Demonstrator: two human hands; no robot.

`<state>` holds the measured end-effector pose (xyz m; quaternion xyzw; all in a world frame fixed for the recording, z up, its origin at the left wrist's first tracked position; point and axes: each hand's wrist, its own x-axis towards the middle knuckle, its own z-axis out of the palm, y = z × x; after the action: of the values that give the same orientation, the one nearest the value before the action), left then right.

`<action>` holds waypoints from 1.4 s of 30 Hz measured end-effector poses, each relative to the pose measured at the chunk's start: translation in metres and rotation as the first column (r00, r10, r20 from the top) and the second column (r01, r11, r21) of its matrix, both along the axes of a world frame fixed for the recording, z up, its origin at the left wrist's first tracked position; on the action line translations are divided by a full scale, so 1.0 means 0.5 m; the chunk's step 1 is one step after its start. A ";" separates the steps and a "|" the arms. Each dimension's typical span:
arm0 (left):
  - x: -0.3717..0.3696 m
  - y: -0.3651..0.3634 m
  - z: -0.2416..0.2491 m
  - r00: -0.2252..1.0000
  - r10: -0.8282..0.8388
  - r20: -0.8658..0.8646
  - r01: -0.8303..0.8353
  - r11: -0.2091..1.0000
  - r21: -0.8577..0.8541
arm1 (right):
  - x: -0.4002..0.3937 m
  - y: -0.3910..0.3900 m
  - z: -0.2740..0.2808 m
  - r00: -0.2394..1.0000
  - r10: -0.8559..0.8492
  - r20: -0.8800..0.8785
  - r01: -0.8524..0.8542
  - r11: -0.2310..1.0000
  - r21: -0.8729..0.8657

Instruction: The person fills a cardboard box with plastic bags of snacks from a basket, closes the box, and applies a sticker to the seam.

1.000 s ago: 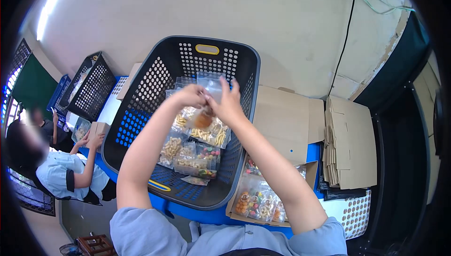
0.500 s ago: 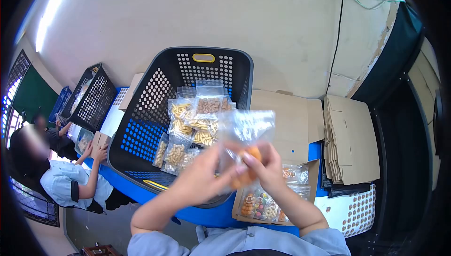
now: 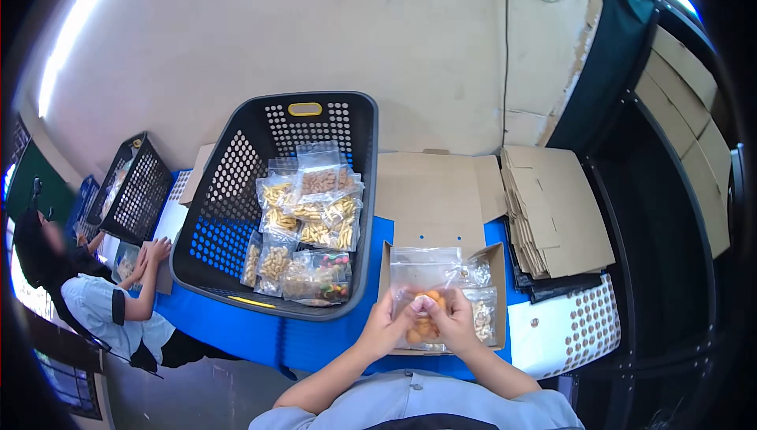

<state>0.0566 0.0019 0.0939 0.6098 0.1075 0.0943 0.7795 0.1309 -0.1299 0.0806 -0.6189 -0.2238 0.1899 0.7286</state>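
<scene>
Both my hands pinch a clear zip bag point(image 3: 426, 266) of round orange snacks, held over an open cardboard box point(image 3: 500, 304). My left hand point(image 3: 386, 326) grips the bag's left side and my right hand point(image 3: 457, 321) its right side, thumbs meeting in front. Behind the held bag, other clear snack bags point(image 3: 482, 316) lie in the box, partly covered by it and my hands. Left of the box stands a large black basket point(image 3: 229, 146) with several packed bags point(image 3: 315, 209) of yellow, brown and pale snacks.
Flattened cardboard boxes point(image 3: 556, 209) are stacked right of the open box. A sheet of round stickers point(image 3: 564, 335) lies in front of them. At the left, a co-worker point(image 3: 110, 304) handles a box beside another black basket point(image 3: 138, 186). Dark shelving point(image 3: 654, 217) stands at the right.
The bag of orange snacks has come down and now hangs over the box, held in both hands. My view has turned to the right.
</scene>
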 end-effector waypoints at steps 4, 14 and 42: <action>-0.021 -0.016 -0.034 0.990 0.095 0.102 -0.103 0.992 0.072 | -0.023 0.001 -0.005 0.999 0.025 -0.035 -0.025 1.000 -0.001; -0.068 -0.031 -0.006 0.975 0.198 0.104 -0.218 0.945 0.246 | -0.068 -0.003 0.010 0.997 0.051 -0.053 -0.049 0.998 0.037; -0.092 -0.064 -0.100 0.997 0.016 0.080 -0.028 0.989 0.143 | -0.088 -0.071 -0.056 1.000 0.005 0.005 -0.005 0.996 -0.085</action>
<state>0.0106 -0.0300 0.0438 0.6590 0.0764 0.1343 0.7361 0.0868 -0.1655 0.0524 -0.6493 -0.2189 0.1993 0.7005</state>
